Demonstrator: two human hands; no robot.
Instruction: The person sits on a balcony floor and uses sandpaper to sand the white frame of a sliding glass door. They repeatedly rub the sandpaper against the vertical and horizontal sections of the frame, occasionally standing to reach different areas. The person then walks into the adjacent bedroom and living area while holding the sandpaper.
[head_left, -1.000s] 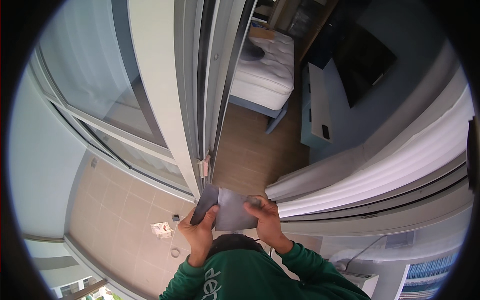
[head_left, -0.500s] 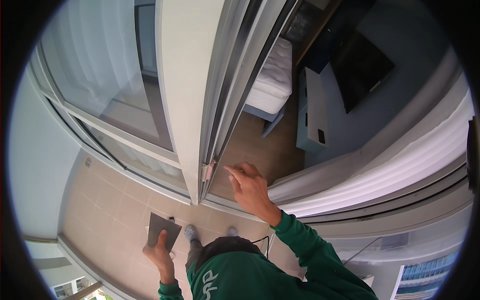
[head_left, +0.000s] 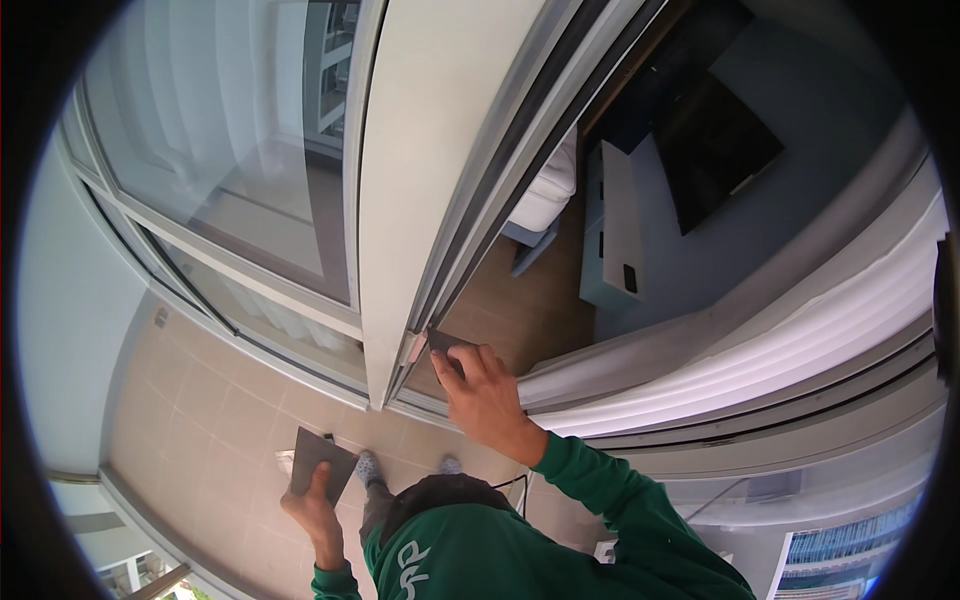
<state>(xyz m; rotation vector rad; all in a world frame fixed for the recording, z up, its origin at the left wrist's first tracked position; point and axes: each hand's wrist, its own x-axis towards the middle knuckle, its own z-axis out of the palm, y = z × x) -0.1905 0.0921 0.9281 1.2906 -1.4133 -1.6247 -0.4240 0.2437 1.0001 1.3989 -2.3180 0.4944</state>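
My right hand (head_left: pixel 487 392) reaches up to the lower edge of the white sliding door frame (head_left: pixel 420 180). Its fingers are curled on a small dark grey piece (head_left: pixel 441 342) there, beside a pinkish tab (head_left: pixel 412 348); I cannot tell whether that piece is a handle or a separate thing. My left hand (head_left: pixel 314 512) hangs low at my side and grips a flat grey sheet (head_left: pixel 320 456) by its bottom edge, above the tiled floor. Both sleeves are green.
A large glass pane (head_left: pixel 230 150) fills the left. Through the gap in the door I see a bed (head_left: pixel 545 200), a white cabinet (head_left: pixel 610 240) and a dark screen (head_left: pixel 715 140). White curtain folds (head_left: pixel 760 350) hang on the right. The beige tiled floor (head_left: pixel 190 440) lies below, with my shoes (head_left: pixel 368 466) on it.
A second ago both hands held the grey sheet in front of me. The left hand has since dropped to my side with it, and the right hand has gone to the door's edge.
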